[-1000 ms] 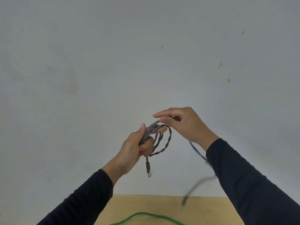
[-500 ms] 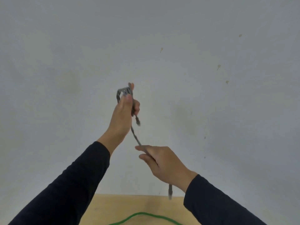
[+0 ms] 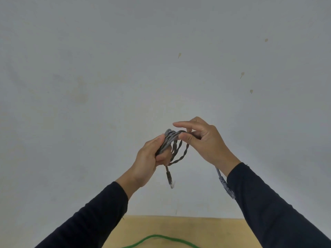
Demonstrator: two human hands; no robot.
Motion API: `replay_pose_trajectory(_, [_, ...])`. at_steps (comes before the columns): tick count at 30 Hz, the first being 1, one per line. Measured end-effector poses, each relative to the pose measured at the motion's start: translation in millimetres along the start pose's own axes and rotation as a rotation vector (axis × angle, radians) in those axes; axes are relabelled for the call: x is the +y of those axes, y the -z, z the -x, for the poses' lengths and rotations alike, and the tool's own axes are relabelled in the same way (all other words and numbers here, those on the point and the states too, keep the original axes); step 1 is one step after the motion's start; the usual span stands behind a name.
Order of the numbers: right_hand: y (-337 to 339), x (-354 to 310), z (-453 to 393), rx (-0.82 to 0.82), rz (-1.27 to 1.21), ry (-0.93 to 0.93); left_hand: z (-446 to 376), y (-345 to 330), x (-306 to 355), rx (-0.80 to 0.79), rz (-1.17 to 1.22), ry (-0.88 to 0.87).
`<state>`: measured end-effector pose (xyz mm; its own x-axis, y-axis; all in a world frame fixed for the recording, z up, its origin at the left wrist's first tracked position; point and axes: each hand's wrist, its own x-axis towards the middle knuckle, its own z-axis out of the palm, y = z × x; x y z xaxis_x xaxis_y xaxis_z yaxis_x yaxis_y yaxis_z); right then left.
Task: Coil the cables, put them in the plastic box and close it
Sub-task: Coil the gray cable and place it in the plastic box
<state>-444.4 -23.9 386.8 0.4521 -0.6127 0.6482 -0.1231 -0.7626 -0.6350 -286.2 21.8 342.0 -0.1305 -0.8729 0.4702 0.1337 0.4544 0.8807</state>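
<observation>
A grey network cable (image 3: pixel 176 149) is gathered into several loops in front of a pale wall. My left hand (image 3: pixel 149 161) grips the bundle of loops, thumb on top. One plug end (image 3: pixel 170 180) hangs down from that fist. My right hand (image 3: pixel 202 140) pinches the cable at the top of the loops, index finger stretched out. The free tail with the other plug (image 3: pixel 224 184) hangs below my right wrist. The plastic box is not in view.
A light wooden table top (image 3: pixel 206 230) shows at the bottom edge, with a green cable (image 3: pixel 157 238) arching across it. The grey-white wall (image 3: pixel 125 77) fills the rest of the view.
My left hand came down from its raised position and my right hand rose to meet it at the loops. The free tail is shorter than one second ago.
</observation>
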Motion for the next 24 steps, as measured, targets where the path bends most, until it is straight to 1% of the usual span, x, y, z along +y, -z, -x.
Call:
replay_pose_trajectory(3, [-2.7,-1.5,1.7,-0.083,-0.018,-0.013,-1.7,4.1,4.1,-0.009,0.094,0.034])
replay_pose_trajectory(5, [-5.7,-3.6,3.3,-0.147,-0.057,-0.029,-3.2,7.3,6.8,-0.027,0.104,0.042])
replay_pose_trajectory(7, [-7.7,-5.7,3.6,-0.174,-0.082,-0.042,-3.7,10.7,8.9,-0.030,0.086,0.047])
replay_pose_trajectory(9, [-9.8,-8.9,3.6,-0.158,-0.081,-0.028,-3.6,12.5,10.2,0.035,0.031,0.043])
replay_pose_trajectory(10, [-11.0,-9.8,4.0,-0.135,-0.074,-0.013,-3.7,12.0,10.4,0.103,-0.030,0.024])
replay_pose_trajectory(12, [-14.8,-9.2,5.1,-0.066,-0.064,-0.003,-3.7,9.4,9.6,0.255,-0.197,-0.071])
replay_pose_trajectory(13, [-17.0,-7.6,5.9,-0.030,-0.063,-0.018,-2.9,7.4,8.9,0.294,-0.282,-0.131])
replay_pose_trajectory(15, [-21.4,-5.6,6.8,0.026,-0.062,-0.058,0.5,4.5,5.4,0.295,-0.419,-0.218])
replay_pose_trajectory(17, [-24.7,-7.4,8.5,0.035,-0.068,-0.088,3.0,5.3,2.3,0.325,-0.506,-0.237])
replay_pose_trajectory(19, [-25.8,-8.6,11.3,0.010,-0.063,-0.109,3.2,9.0,2.2,0.390,-0.589,-0.233])
replay_pose_trajectory(21, [-25.1,-4.6,14.7,-0.025,-0.011,-0.124,3.4,13.5,3.7,0.438,-0.629,-0.233])
replay_pose_trajectory(24, [-19.7,5.4,21.2,-0.062,0.075,-0.158,3.3,25.4,7.2,0.472,-0.522,-0.214])
